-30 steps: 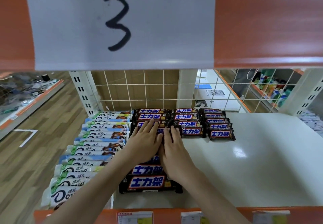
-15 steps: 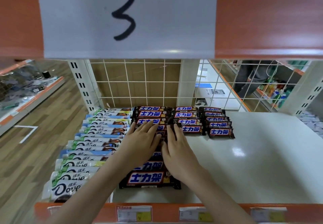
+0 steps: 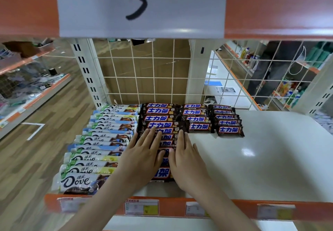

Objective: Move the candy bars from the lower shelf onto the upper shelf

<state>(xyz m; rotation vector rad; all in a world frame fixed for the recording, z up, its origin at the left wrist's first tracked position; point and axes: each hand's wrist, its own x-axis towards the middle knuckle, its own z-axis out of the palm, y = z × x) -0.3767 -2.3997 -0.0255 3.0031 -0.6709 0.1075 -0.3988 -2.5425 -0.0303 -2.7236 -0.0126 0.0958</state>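
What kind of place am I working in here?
Most likely a small shop or a mock-up of one: candy bars faced in rows on a white shelf with price tags on its orange lip, and more stocked shelving behind the wire grid.

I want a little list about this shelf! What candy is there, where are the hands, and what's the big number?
left hand: flat on the dark candy bars, fingers straight
right hand: flat on the same row, beside the left
white candy bars: one long row at the left
short dark rows: two more, toward the right
shelf: white, bare on the right
sign: number 3, above
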